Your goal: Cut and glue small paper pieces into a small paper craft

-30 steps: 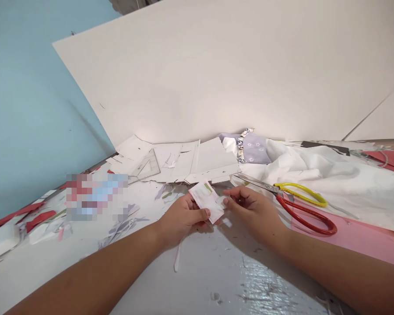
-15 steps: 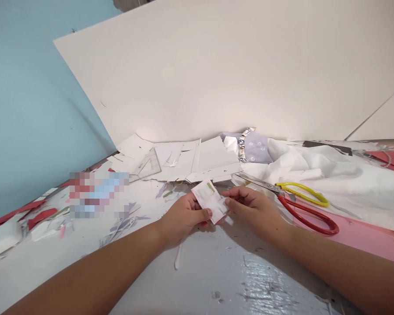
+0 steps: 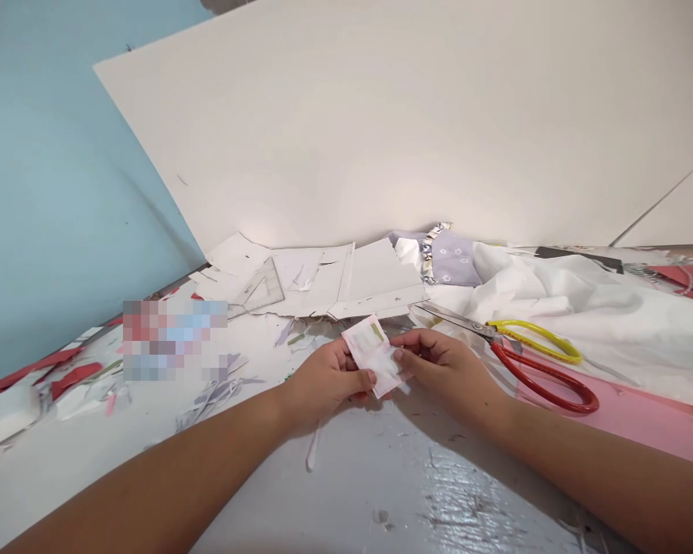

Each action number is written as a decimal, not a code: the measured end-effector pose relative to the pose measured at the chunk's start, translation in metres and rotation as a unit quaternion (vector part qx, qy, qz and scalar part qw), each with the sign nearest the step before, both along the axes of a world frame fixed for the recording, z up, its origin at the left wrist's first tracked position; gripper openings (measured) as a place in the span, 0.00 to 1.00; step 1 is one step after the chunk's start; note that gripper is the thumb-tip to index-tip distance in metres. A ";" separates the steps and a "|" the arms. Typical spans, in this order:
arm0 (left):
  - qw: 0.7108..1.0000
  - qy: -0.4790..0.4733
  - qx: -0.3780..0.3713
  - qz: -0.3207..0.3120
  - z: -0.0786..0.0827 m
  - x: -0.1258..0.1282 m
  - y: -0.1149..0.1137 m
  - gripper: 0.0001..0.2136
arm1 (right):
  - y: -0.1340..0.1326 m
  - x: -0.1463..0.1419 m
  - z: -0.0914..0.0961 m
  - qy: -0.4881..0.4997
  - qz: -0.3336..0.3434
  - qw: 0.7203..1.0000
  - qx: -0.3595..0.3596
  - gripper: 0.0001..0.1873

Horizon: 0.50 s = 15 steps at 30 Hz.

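Between my hands is a small white rectangular piece (image 3: 372,350), paper or fabric, with pinkish edges and a green patch near its top. My left hand (image 3: 323,385) grips its left side, thumb on top and fingers underneath. With thumb and index finger, my right hand (image 3: 439,365) pinches its right edge. The piece is tilted and held just above the grey table (image 3: 300,515). Just beyond my right hand lies a pair of scissors (image 3: 485,331) with one yellow and one red handle, its blades pointing left.
White cardboard (image 3: 381,273) and a clear set square (image 3: 266,285) lie at the back. White cloth (image 3: 583,300), lavender fabric (image 3: 453,258) and a pink sheet (image 3: 641,423) are on the right. Paper scraps (image 3: 219,400) litter the left. A large white board (image 3: 381,131) leans behind.
The white piece has turned slightly and its top has shifted a little to the right. Both hands keep their hold on it, nearly in the same place.
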<state>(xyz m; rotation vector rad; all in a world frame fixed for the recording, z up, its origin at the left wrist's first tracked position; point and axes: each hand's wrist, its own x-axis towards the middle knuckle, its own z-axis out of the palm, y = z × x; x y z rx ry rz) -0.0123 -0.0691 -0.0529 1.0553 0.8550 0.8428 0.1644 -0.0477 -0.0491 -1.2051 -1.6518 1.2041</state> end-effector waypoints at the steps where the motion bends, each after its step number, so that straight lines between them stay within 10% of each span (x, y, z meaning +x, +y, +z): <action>1: 1.000 -0.004 0.002 0.001 0.000 0.000 0.000 0.13 | 0.000 0.000 0.000 -0.005 0.001 1.000 0.005 0.11; 15: 1.000 0.025 0.001 0.008 0.000 0.000 -0.001 0.14 | -0.001 0.000 -0.001 -0.061 -0.058 0.996 0.043 0.11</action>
